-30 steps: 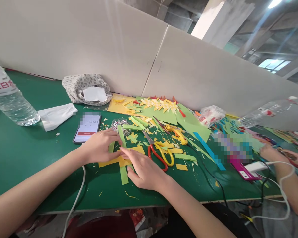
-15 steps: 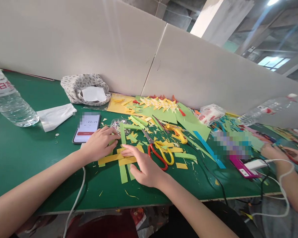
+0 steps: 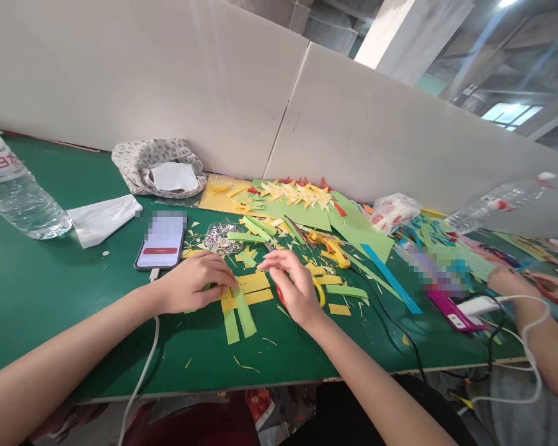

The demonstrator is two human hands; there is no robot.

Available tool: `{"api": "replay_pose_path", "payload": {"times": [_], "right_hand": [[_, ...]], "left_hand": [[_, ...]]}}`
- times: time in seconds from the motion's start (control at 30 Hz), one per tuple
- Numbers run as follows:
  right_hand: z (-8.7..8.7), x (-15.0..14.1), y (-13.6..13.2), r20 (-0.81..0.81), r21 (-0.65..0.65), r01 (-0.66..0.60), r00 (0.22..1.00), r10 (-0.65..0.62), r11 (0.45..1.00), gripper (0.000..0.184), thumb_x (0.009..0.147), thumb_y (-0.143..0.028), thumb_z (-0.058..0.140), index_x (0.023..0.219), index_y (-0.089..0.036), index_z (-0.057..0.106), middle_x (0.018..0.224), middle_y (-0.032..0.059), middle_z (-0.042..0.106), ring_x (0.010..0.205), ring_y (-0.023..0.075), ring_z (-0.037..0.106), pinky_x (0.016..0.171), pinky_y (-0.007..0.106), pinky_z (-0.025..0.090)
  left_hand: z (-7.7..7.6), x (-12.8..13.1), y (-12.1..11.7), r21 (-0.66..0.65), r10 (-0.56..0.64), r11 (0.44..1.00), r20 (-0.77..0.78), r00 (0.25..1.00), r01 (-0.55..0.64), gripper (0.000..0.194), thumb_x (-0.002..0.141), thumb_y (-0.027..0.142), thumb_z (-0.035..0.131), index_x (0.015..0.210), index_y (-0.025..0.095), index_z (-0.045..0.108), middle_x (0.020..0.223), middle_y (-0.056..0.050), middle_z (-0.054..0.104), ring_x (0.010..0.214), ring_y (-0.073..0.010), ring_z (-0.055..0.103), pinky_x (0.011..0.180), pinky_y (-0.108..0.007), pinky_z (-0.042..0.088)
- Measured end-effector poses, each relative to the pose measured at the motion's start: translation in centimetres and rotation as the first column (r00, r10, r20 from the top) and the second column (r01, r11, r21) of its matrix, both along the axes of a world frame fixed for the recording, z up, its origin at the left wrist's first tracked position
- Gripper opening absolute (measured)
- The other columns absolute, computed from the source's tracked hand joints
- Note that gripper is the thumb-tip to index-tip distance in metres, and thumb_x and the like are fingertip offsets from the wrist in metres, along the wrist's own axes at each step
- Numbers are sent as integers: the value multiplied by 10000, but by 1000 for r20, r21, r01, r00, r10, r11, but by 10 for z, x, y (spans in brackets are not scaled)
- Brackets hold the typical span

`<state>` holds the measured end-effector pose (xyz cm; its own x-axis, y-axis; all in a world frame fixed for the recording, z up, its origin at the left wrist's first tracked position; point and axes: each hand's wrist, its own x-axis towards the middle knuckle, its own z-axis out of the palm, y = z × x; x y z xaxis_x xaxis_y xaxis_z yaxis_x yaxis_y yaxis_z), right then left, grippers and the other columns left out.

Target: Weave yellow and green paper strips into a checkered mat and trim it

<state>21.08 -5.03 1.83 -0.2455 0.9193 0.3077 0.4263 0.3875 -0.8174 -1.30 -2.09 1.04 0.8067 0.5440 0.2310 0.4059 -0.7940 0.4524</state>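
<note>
My left hand (image 3: 199, 284) is closed, its fingertips on the upper end of a green paper strip (image 3: 244, 314). Beside it runs a second green strip. Both cross yellow paper strips (image 3: 255, 291) lying on the table, and my left fingers hide part of the crossing. To the right, my right hand (image 3: 292, 286) hovers with fingers and thumb apart, nothing visible between them. It covers most of the scissors, whose yellow handle loop (image 3: 320, 291) shows beside it. A clear case of small beads or gems (image 3: 223, 238) lies just beyond my left hand.
Left are a phone (image 3: 160, 240) with a white cable and a water bottle (image 3: 25, 198). A yellow glue gun (image 3: 332, 248), paper scraps and a spiky yellow paper piece (image 3: 297, 193) lie behind. Another person's hands (image 3: 509, 286) are at right, near a pink power strip (image 3: 456, 313).
My left hand has shifted right onto the strips. My right hand has lifted off them and moved right, over the scissors. One green strip now lies over the yellow ones.
</note>
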Motion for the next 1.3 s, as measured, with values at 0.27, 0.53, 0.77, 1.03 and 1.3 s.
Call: {"api": "replay_pose_path", "payload": {"times": [0.27,0.53,0.77,1.03,1.3], "right_hand": [[-7,-12,-6,329,-44,-167,928,172,985,246,815,-161,474,1042,-246,518,1019,26,642,980,163,589,851,337,465],[-8,-10,-6,368,-58,-235,898,239,970,230,803,-162,521,1013,-256,533,1032,11,645,986,162,598,846,332,485],[-13,-11,-5,461,3,-247,860,218,969,252,801,-197,540,1048,-244,527,997,39,649,954,180,601,801,341,488],[-12,-7,0,304,-15,-119,945,118,993,295,775,-189,552,1060,-246,499,983,37,641,917,178,610,788,325,484],[-9,3,9,267,-6,22,963,-20,1000,191,861,-364,457,844,-211,570,816,30,618,778,155,587,641,268,468]], "left_hand": [[0,-3,0,-108,62,993,64,996,-54,288,848,166,393,1047,197,598,977,-58,655,873,-184,589,777,-330,458],[-5,-16,16,34,155,987,32,987,-157,330,775,91,404,1016,220,589,1043,-53,614,1011,-205,532,849,-366,437],[8,-17,11,8,103,995,-23,994,-103,148,738,342,585,704,211,642,754,-5,645,726,-163,567,763,-342,414],[-1,1,0,74,-11,997,17,1000,9,200,842,302,487,877,256,679,863,-30,668,804,-177,582,780,-338,408],[-11,3,-1,147,15,989,-38,999,-10,177,845,283,494,915,249,652,909,-34,645,839,-184,574,786,-333,412]]}}
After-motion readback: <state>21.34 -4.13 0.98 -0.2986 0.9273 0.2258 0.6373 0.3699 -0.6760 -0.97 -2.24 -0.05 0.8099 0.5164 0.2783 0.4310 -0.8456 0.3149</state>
